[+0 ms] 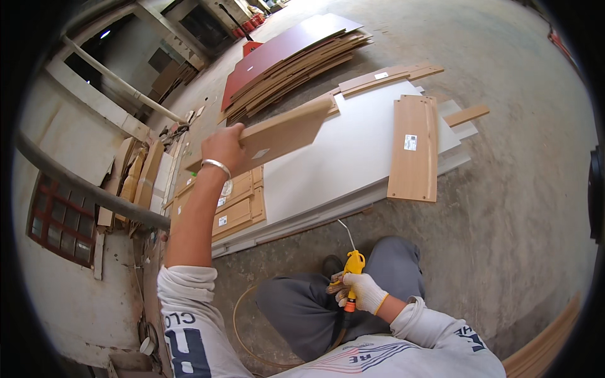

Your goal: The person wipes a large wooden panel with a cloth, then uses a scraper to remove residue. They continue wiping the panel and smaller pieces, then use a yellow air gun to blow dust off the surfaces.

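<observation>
My left hand, bare and with a bracelet at the wrist, grips the edge of a wood-coloured board. The board is held tilted above the left part of a stack of white panels, with a label on its side. Over my lap, my gloved right hand is closed round a yellow air blow gun. Its thin nozzle points away from me toward the stack, and a hose runs from its lower end. Another wood-coloured board with a label lies across the right side of the white panels.
More wood-coloured pieces lie on the stack's left end, and narrow boards along its far edge. Beyond stands a pile of boards topped by a dark red panel. The hose loops over the concrete floor. Boards show at lower right.
</observation>
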The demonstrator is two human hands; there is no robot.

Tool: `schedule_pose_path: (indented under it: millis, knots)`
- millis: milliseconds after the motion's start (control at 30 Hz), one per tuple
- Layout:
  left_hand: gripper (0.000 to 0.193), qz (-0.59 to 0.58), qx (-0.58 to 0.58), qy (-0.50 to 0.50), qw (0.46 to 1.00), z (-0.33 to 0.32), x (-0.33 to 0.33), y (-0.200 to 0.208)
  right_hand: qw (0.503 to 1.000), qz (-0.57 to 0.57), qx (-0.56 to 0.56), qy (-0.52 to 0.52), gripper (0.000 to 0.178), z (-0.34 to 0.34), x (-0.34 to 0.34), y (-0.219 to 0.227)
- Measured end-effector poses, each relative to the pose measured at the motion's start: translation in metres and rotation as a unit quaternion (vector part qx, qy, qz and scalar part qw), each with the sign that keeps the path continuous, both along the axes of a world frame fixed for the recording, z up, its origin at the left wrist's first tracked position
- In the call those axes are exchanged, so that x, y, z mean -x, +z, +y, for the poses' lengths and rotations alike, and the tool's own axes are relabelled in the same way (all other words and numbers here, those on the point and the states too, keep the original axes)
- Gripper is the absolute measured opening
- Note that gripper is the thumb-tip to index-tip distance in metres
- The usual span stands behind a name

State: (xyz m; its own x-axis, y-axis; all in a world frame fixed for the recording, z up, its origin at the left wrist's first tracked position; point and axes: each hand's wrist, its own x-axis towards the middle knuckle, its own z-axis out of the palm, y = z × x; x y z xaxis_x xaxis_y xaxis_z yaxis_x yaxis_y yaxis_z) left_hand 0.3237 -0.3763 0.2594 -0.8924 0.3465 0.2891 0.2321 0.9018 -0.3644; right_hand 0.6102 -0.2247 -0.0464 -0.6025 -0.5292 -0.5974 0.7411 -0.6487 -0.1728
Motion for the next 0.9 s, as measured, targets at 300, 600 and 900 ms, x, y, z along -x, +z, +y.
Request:
schedule_pose_path:
  millis: [300, 600, 900]
  knots:
    - [0.017, -0.065, 0.366, -0.116, 0.921, 0.102, 0.011, -0.045, 0.999, -0.019, -0.03, -0.041, 0.025, 0.01, -0.003, 0.011]
    - [0.019, -0.024, 0.448, -0.196, 0.872, 0.117, 0.025, -0.109, 0.996, -0.024, -0.025, -0.082, 0.025, 0.019, -0.015, 0.007]
    - [0.015, -0.023, 0.333, -0.161, 0.929, 0.063, 0.017, -0.049, 0.995, -0.065, 0.001, -0.075, 0.022, 0.013, -0.006, 0.02]
